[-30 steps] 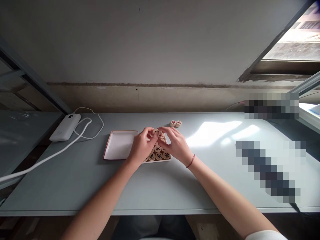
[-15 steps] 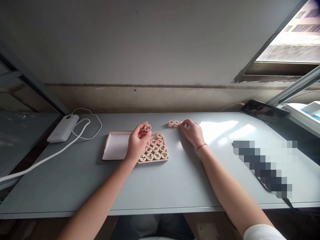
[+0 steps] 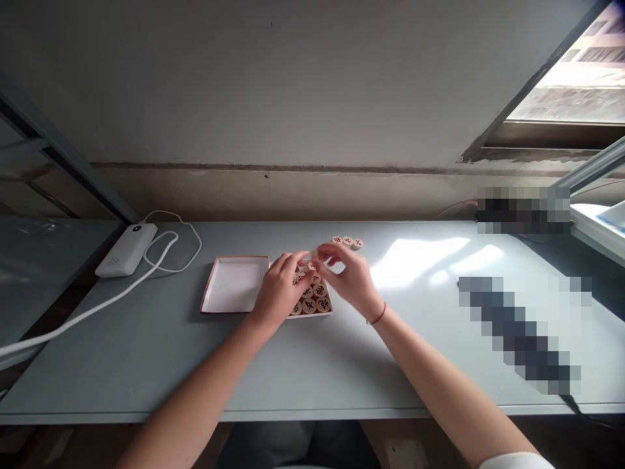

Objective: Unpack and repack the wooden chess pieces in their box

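Over the box, the fingertips of my left hand (image 3: 279,290) and my right hand (image 3: 352,277) meet around a round, pale Chinese chess piece (image 3: 314,255), partly hidden and blurred. Both hands are closed in a pinch at it. Below them, the box tray (image 3: 312,315) holds several chess pieces with red or black characters, such as a black one (image 3: 323,304); my left hand covers part of them. Behind my right hand, a row of three red-marked chess pieces (image 3: 347,241) rests on the table.
An open white-lined box lid (image 3: 229,286) adjoins the tray on the left. A white power bank (image 3: 125,250) with a looping white cable (image 3: 105,302) lies on the table's left side. Blurred-out items are at the right, one with a black cord (image 3: 571,404). A wall (image 3: 273,111) rises behind.
My right hand has moved left from the row, leaving a third chess piece there. My left hand has shifted right with its piece, and both hands now meet over the box.
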A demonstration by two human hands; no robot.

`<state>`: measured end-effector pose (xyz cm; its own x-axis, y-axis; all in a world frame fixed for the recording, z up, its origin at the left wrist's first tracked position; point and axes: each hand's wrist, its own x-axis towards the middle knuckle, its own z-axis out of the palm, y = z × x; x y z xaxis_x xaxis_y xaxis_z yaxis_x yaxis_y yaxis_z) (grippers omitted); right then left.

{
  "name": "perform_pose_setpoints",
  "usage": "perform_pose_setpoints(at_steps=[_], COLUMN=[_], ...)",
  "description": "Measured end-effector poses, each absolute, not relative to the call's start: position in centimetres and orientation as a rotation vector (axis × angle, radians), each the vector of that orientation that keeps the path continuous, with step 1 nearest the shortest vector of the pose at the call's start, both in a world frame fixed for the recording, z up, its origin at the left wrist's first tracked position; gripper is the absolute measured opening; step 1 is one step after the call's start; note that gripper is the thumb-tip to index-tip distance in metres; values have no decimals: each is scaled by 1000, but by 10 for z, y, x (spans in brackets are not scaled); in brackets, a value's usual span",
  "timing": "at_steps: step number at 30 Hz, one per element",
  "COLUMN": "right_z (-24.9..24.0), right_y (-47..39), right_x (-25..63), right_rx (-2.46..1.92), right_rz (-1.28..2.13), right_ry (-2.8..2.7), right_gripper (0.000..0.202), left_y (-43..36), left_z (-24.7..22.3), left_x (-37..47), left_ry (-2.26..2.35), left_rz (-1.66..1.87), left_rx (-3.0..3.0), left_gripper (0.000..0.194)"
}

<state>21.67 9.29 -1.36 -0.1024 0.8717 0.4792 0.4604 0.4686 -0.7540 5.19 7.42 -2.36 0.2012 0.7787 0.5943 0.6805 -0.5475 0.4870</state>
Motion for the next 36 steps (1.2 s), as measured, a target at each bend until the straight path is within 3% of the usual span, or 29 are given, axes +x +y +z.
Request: perform_pose_setpoints(at_steps=[4,8,19,24,30,36], right_z=[-28,-46,-60,-48,-29,-25], right_y=[128,149,148,140,112,102], right_x=[270,305,303,286,237,222], right_rx=[-1469,-1683,-1736,-1599,-1520,-1537], right_rz=[306,329,205,28,579,646], right_ry=[-1489,-1546,-1784,-1675,-1784,-1837], right_gripper=[25,26,23,23,18,18], left_y=[74,74,76,82,91,91], left_z=[-24,-23,-22,-25,-29,-29], left_x=[50,50,45,46,60,74], left_ry=[1432,1434,1451,1662,1830,1784], left_rz=[1237,1192,1155,989,690,607], left_rx=[2313,2274,2276,2346,2470,2415], left_gripper=[31,28,25,17,34,29])
